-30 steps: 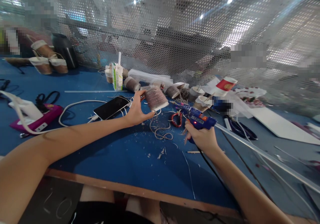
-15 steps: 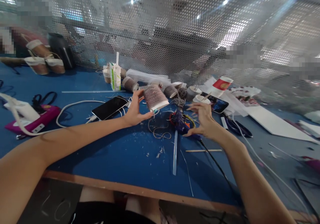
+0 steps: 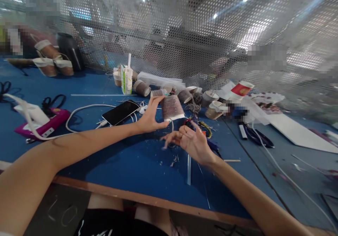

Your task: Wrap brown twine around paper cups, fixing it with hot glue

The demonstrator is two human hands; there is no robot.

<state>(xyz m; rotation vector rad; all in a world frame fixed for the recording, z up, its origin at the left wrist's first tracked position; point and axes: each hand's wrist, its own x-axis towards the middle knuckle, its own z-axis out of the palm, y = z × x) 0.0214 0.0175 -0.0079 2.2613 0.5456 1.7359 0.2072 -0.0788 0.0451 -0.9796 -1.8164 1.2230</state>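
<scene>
My left hand (image 3: 151,118) grips a paper cup (image 3: 173,107) wrapped in brownish cord, thumb at its rim and fingers behind it. The cup is tilted, and a pale loop of cord hangs below it. My right hand (image 3: 191,142) is just below and right of the cup, fingers apart and partly blurred, with nothing visible in them. Behind that hand lies a blue glue gun (image 3: 212,145), mostly hidden. A clear glue stick (image 3: 189,171) shows below the hand. Tangled grey-brown cord (image 3: 194,106) sits beyond the cup.
Several cord-wrapped cups (image 3: 142,88) stand or lie along the back near a drink carton (image 3: 126,79). A phone (image 3: 121,112) with a white cable and a magenta power strip (image 3: 43,123) are on the left. On the right are a white board (image 3: 295,132) and a perforated metal screen (image 3: 185,35) behind.
My right hand has moved left and down from the cups at the right to below the held cup. My left hand still holds the wrapped cup, now turned more upright.
</scene>
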